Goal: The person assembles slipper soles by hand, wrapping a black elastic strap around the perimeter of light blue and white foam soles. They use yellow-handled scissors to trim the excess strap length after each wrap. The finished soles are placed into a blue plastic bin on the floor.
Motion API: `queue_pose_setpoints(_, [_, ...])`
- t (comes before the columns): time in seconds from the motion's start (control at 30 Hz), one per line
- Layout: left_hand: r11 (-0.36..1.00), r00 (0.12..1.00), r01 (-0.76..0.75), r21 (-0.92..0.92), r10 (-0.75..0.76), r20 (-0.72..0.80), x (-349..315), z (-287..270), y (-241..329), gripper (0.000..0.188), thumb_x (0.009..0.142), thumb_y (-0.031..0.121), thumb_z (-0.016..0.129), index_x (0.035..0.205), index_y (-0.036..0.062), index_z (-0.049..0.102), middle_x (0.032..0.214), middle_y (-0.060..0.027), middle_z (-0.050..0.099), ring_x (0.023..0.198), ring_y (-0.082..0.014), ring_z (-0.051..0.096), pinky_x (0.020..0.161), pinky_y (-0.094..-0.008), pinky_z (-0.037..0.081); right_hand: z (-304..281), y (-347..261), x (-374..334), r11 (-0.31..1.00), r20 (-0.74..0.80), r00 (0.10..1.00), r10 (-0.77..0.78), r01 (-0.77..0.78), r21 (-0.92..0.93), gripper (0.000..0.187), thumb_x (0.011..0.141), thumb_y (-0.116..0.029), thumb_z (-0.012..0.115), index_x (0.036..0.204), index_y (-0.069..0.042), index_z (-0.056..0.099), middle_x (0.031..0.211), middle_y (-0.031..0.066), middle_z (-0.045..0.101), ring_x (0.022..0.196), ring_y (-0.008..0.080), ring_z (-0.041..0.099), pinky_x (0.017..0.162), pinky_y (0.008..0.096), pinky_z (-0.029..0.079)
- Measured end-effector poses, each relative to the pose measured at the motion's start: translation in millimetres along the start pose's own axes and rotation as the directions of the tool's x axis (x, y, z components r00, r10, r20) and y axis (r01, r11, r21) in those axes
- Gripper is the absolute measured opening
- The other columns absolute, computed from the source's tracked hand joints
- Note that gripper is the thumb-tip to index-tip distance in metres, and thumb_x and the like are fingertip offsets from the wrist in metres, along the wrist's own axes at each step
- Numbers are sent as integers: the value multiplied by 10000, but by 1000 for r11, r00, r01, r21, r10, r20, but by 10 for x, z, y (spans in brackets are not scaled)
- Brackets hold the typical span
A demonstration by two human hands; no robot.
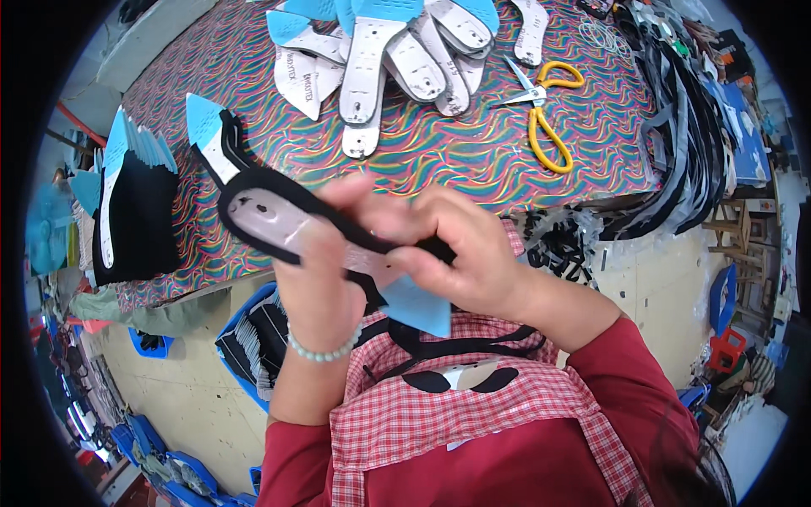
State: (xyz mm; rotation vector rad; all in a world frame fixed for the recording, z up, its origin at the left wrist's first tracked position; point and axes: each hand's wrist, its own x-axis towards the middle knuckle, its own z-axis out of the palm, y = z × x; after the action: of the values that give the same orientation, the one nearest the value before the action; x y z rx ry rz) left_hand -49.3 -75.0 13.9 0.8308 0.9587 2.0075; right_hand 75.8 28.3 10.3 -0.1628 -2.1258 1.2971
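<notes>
Between my hands, above the table's near edge, is a shoe insole with a pale heel part, a light blue toe part and black material along its rim. My left hand, with a beaded bracelet at the wrist, is closed around its middle; the fingers are partly blurred. My right hand pinches the black material at the insole's edge, near the blue toe part. Just beyond the held heel lies another insole with a blue tip and black strips. Its lower end is hidden behind the held one.
Scissors with yellow handles lie open on the patterned tablecloth. White and blue insoles are heaped at the far side. A black stack with blue tips stands at left. Black strips hang at right; a blue bin is below.
</notes>
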Motion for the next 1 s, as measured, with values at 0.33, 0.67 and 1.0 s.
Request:
queue_pose_setpoints(0.33, [882,977,10,471,92,-192,-282,144,-60,177,948,50,491,1052,-65,577,934,-135,655,889,-200,630,805,-311,489,83,78,-344,923,92,933,348,-358,142,219,948,-164,521,977,40,595,822,134,582,742,217,586,664,319,468])
queue_pose_setpoints(0.67, [751,892,451,483,-354,-282,-208,-146,218,158,841,57,621,977,-20,636,899,-114,669,827,-155,619,781,-292,478,-17,-25,-321,927,491,786,374,-332,-174,291,879,-233,588,1082,-24,585,959,226,630,947,389,605,751,433,503])
queue_pose_setpoints(1.0, [806,747,561,-189,-591,-304,-234,-451,131,198,925,206,551,1044,50,580,855,-82,597,666,-144,578,433,-232,408,-1868,1394,5,371,-209,970,121,-240,-897,555,864,-418,599,1241,-18,526,1246,170,546,1166,337,508,998,414,394])
